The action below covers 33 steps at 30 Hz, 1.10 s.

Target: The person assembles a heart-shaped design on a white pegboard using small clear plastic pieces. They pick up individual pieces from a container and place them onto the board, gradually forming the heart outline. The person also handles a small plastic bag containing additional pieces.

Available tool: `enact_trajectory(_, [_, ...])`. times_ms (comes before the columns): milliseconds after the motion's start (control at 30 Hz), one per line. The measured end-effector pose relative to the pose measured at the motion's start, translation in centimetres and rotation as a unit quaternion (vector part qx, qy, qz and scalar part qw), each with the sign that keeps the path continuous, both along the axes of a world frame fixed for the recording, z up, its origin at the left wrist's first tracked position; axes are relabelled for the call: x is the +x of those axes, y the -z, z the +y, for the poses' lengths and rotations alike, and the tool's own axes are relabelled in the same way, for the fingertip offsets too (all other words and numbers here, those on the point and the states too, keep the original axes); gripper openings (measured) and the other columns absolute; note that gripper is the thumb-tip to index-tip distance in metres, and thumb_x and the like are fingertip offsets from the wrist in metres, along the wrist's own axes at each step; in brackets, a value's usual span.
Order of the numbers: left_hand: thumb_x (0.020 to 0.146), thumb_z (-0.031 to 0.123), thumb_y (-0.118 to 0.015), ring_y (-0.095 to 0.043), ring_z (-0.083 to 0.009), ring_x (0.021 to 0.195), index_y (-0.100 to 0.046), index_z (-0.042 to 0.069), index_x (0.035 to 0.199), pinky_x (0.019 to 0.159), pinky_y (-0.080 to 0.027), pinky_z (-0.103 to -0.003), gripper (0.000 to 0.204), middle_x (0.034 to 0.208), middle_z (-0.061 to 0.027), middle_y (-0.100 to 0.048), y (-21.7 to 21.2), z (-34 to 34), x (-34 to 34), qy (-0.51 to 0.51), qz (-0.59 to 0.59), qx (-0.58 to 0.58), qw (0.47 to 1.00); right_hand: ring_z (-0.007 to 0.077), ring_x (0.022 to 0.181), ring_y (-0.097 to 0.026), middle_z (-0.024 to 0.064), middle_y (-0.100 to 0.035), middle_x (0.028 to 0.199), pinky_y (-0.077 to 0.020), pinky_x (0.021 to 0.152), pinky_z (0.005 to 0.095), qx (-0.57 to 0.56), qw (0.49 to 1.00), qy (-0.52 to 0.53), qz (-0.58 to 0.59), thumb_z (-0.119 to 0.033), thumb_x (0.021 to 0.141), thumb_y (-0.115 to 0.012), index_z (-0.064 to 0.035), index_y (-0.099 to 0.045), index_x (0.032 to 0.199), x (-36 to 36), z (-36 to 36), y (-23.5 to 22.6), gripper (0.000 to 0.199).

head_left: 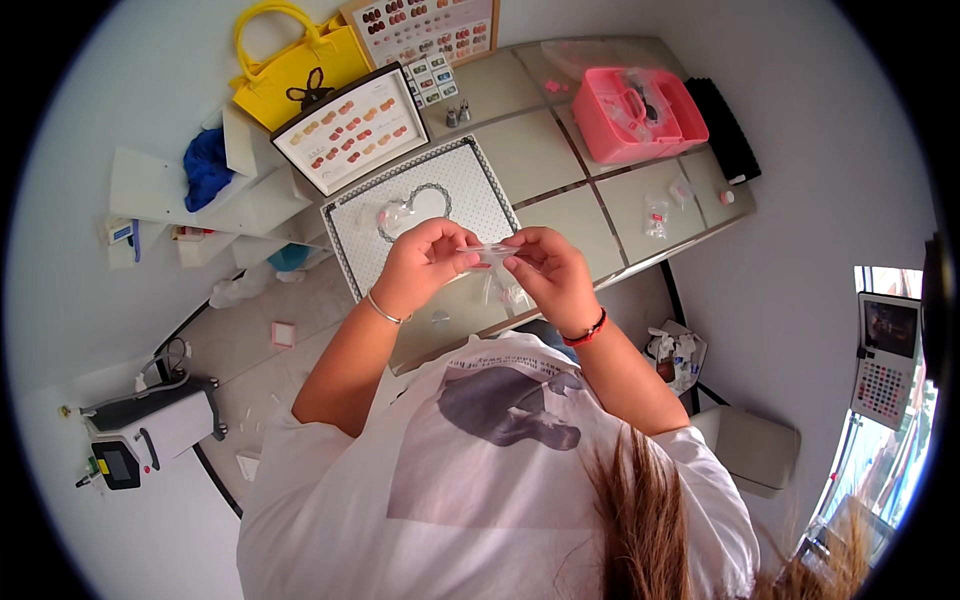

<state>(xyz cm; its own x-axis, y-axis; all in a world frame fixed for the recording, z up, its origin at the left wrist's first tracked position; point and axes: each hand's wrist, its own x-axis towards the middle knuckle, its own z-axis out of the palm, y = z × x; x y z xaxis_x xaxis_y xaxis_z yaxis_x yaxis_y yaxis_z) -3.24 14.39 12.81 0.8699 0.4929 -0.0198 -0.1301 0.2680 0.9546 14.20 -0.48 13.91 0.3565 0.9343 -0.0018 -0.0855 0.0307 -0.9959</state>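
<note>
Square-panelled, smooth table (575, 228) lies below; both hands (420, 265) (553, 277) pinch what seems a clear plastic bag (489, 252).

Fingertips (467, 260) partly hide the clear plastic (490, 253), blurred in detail.

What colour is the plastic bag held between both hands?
The plastic bag is clear and see-through, best seen in the head view.
</note>
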Motion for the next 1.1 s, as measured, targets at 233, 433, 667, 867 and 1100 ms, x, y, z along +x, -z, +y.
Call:
enact_trajectory(233, [0.094,-0.001,-0.067,-0.067,-0.0119,0.092,-0.06,-0.002,0.103,0.081,-0.057,-0.028,0.011,0.1,-0.006,-0.067,-1.1,-1.1,0.1,-0.029,0.018,-0.037,0.999,0.0137,0.088,-0.066,0.0056,-0.07,0.09,-0.053,0.081,0.028,-0.024,0.999,0.037,-0.025,-0.002,0.09,-0.073,0.0038,-0.068,0.096,0.0,-0.4,0.2,0.01])
enact_trajectory(433, [0.095,0.004,-0.066,-0.067,-0.0099,0.086,-0.066,-0.003,0.101,0.077,-0.056,-0.025,0.008,0.092,-0.003,-0.068,-1.2,-1.9,0.4,-0.044,0.087,0.031,0.995,0.0146,0.081,-0.063,0.0061,-0.069,0.087,-0.0507,0.074,0.0292,-0.002,0.995,0.044,-0.093,-0.003,0.087,-0.072,0.002,-0.07,0.093,0.2,-0.7,-0.4,0.008])
enact_trajectory(667, [0.095,0.002,-0.065,-0.065,-0.008,0.085,-0.066,-0.003,0.099,0.073,-0.055,-0.024,0.007,0.092,-0.0026,-0.067,0.3,-3.2,1.0,-0.086,0.063,0.065,0.992,0.018,0.081,-0.065,0.0085,-0.07,0.089,-0.0511,0.075,0.0302,0.005,0.986,0.056,-0.157,-0.003,0.084,-0.073,0.0012,-0.07,0.091,-0.3,-0.6,-0.9,0.008])
enact_trajectory(867, [0.093,0.001,-0.066,-0.067,-0.0094,0.08,-0.064,-0.004,0.1,0.068,-0.058,-0.025,0.009,0.092,-0.0049,-0.065,-1.0,-4.3,1.8,-0.059,0.103,0.124,0.985,0.0239,0.081,-0.068,0.0124,-0.071,0.087,-0.0527,0.074,0.0336,0.006,0.981,0.025,-0.191,-0.002,0.083,-0.073,0.0016,-0.071,0.09,0.0,-0.8,-1.1,0.008])
enact_trajectory(1100, [0.091,0.0,-0.068,-0.063,-0.0078,0.075,-0.068,-0.002,0.095,0.066,-0.051,-0.022,0.004,0.088,-0.0028,-0.069,-0.8,-4.4,1.6,-0.051,0.108,0.132,0.984,0.0265,0.081,-0.068,0.0131,-0.071,0.087,-0.053,0.074,0.0344,0.014,0.977,0.002,-0.211,-0.002,0.083,-0.074,0.0009,-0.07,0.088,0.4,-1.0,-0.5,0.006])
